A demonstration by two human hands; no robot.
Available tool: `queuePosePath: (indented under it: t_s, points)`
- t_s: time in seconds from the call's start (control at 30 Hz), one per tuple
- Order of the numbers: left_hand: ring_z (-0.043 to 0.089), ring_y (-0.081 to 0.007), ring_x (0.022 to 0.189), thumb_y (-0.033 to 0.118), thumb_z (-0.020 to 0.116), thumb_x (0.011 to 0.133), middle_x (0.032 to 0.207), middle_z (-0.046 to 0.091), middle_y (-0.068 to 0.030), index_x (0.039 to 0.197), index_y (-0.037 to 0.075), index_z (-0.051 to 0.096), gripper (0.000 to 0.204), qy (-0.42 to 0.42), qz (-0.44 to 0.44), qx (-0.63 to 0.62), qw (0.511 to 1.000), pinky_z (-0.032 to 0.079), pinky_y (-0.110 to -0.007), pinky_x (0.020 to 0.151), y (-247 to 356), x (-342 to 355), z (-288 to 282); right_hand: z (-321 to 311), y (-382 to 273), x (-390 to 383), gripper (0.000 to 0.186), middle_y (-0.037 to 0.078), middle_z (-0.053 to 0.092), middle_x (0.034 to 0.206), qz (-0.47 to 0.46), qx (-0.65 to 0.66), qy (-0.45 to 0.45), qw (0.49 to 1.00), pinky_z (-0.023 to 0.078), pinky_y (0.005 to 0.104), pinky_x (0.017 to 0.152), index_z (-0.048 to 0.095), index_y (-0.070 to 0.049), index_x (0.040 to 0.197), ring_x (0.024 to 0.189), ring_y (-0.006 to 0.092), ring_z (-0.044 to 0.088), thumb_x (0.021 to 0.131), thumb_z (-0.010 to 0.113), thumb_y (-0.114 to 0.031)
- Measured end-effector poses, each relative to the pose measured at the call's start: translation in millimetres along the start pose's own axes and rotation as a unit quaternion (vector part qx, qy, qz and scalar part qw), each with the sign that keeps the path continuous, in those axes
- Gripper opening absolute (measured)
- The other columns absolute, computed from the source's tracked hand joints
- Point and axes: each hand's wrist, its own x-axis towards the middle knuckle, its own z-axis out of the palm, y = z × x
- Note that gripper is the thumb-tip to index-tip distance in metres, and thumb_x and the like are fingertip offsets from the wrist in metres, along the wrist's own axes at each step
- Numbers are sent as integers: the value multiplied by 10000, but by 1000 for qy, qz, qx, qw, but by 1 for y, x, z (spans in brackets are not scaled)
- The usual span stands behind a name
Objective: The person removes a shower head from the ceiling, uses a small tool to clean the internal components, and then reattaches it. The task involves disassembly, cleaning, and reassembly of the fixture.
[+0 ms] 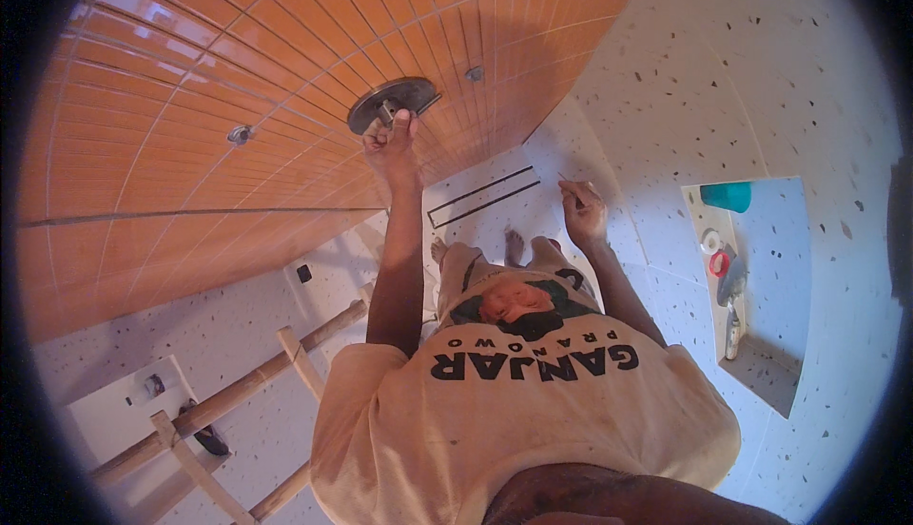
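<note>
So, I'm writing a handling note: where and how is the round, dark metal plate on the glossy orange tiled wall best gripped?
Probably by the short metal piece jutting from the face of the plate, pinched from the room side, below, where the left hand is. That piece stands out from the disc, whereas the rim seems close to the orange tiles.

Looks glazed and glossy across the orange tiles (pixel 304 40), like smooth metal on the round wall plate (pixel 406 92) and knob (pixel 386 110). Shows smooth, speckled, stone-like finish on the pale wall (pixel 666 126), matt cloth on the shirt (pixel 533 420), bare wood on the ladder (pixel 238 391).
</note>
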Motion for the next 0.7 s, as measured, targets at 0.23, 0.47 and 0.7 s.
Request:
queuePosePath:
  t_s: [0.23, 0.47, 0.7]
  points:
    - [649, -144, 815, 14, 752, 824, 950, 649, -83, 1026, 27, 544, 289, 6, 6, 22, 1000, 583, -265, 742, 10, 4, 6, 13, -12, 8, 200, 137, 663, 883, 11, 11, -25, 1000, 510, 328, 665, 697, -41, 1020, 732, 241, 635, 858, 589, 2]
    - [652, -147, 859, 53, 750, 840, 973, 653, -74, 1054, 32, 547, 295, -2, -15, 26, 1000, 568, -257, 765, 15, 8, 8, 27, -8, 22, 205, 134, 646, 851, -44, 12, -38, 998, 510, 339, 625, 694, -31, 1014, 704, 251, 624, 836, 604, 20]
    - [647, -171, 928, 56, 761, 825, 1034, 641, -80, 1117, 35, 550, 361, 2, -25, 2, 1000, 577, -298, 819, 28, 17, 13, 41, -20, 36, 214, 142, 650, 879, -13, 13, -72, 997, 519, 357, 635, 694, -33, 1011, 722, 272, 638, 826, 602, 23]
